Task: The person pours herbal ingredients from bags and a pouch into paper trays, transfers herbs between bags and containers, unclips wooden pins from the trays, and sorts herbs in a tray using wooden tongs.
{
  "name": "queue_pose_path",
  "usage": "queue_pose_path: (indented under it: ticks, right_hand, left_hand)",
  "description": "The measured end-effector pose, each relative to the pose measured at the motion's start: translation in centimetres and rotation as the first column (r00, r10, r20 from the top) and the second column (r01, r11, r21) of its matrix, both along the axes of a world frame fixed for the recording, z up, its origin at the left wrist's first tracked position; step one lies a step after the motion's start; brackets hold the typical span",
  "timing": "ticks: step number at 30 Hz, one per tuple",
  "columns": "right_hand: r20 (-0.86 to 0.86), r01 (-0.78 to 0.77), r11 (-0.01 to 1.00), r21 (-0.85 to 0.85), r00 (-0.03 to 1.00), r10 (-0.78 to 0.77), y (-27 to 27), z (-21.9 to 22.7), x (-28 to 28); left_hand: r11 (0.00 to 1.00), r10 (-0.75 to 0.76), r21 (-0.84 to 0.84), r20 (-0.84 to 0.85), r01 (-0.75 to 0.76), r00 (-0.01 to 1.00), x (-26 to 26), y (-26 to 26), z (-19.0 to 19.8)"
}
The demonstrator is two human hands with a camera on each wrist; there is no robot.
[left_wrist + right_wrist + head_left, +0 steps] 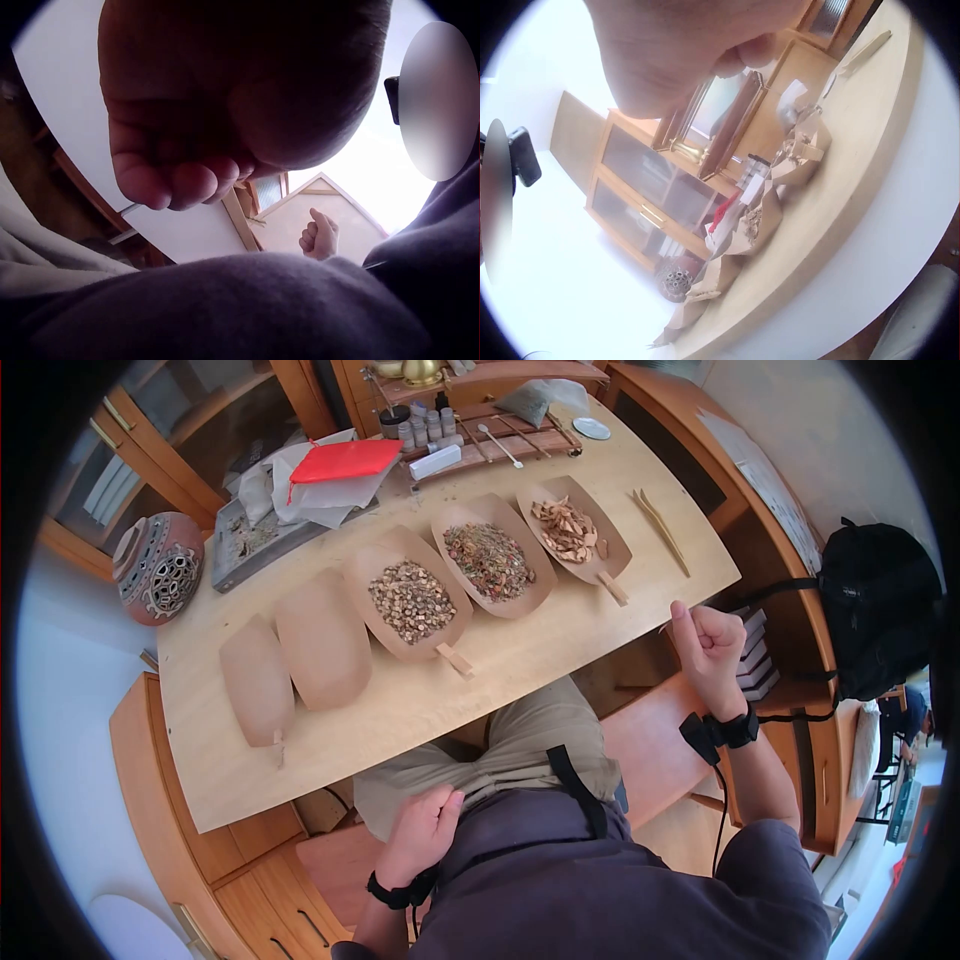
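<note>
My right hand (708, 650) is raised past the table's near right corner, its fingers curled into a fist and the thumb pointing up. Close to my waist, my left hand (425, 828) is held over the lap with its fingers curled in; the left wrist view shows its fingertips (193, 184) bent toward the palm. Neither hand holds anything. A row of tan boat-shaped trays lies on the table, three with dried plant pieces: small chunks (412, 602), a mixed coloured blend (488, 560) and pale slices (568, 530). Two plain trays (322, 640) lie at the left.
Wooden tongs (662, 532) lie near the table's right side. At the back are a red pouch (345, 460), a grey tray (240, 560), a patterned pot (160, 570) and small bottles (428, 428) beside a low rack. A black backpack (880, 610) hangs at the right.
</note>
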State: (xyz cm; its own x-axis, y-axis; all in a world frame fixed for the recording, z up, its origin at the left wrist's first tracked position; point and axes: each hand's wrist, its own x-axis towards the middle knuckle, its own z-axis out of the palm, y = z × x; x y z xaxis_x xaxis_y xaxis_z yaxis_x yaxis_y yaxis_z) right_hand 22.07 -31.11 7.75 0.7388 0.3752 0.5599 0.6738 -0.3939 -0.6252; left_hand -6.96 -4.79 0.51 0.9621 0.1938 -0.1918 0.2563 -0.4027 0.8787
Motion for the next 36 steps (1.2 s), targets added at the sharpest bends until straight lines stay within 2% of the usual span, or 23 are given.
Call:
queue_pose_path:
  ticks: [4, 9, 11, 12, 13, 14, 18, 20, 29, 36]
  right_hand:
    - [0.077, -0.018, 0.998, -0.06, 0.997, 0.022, 1.0, 0.6, -0.7]
    - [0.207, -0.103, 0.994, -0.028, 0.973, 0.107, 3.0, 2.5, -2.5]
    - [0.11, -0.356, 0.935, 0.008, 0.929, 0.353, 4.3, 3.0, -3.5]
    - [0.125, -0.43, 0.903, 0.011, 0.896, 0.425, 5.5, 3.1, -4.1]
    - [0.143, -0.497, 0.868, 0.014, 0.86, 0.49, 6.7, 3.3, -4.6]
    - [0.15, -0.495, 0.869, 0.017, 0.86, 0.488, 7.3, 3.5, -5.0]
    - [0.201, -0.493, 0.868, -0.059, 0.846, 0.494, 7.4, 4.4, -5.6]
    - [0.19, -0.473, 0.878, -0.076, 0.857, 0.478, 6.8, 4.5, -5.7]
    - [0.15, -0.405, 0.909, -0.094, 0.897, 0.416, 5.2, 3.5, -6.4]
    - [0.136, -0.468, 0.876, -0.115, 0.866, 0.48, 5.7, 3.5, -6.8]
  left_hand:
    - [1.0, 0.021, 0.012, 0.017, -0.021, 1.0, 0.0, 0.2, 0.1]
    - [0.999, 0.032, 0.006, 0.016, -0.032, 0.999, 0.1, 0.5, 0.6]
    - [0.999, 0.013, -0.046, 0.06, -0.01, 0.998, 1.0, 0.4, 2.1]
    - [0.999, 0.019, -0.045, 0.062, -0.016, 0.998, 1.5, 0.2, 2.8]
    - [0.999, -0.029, -0.018, 0.135, 0.031, 0.99, 2.1, -0.1, 3.7]
    - [0.997, -0.081, 0.014, 0.206, 0.08, 0.975, 2.8, -0.1, 4.6]
    - [0.975, -0.215, 0.112, 0.299, 0.19, 0.93, 4.1, -0.4, 6.6]
    - [0.977, -0.21, 0.095, 0.343, 0.189, 0.916, 4.3, -0.6, 6.6]
    - [0.973, -0.231, 0.09, 0.294, 0.213, 0.928, 4.0, -0.7, 5.8]
    - [0.982, -0.181, -0.002, 0.285, 0.19, 0.941, 3.6, -0.7, 5.1]
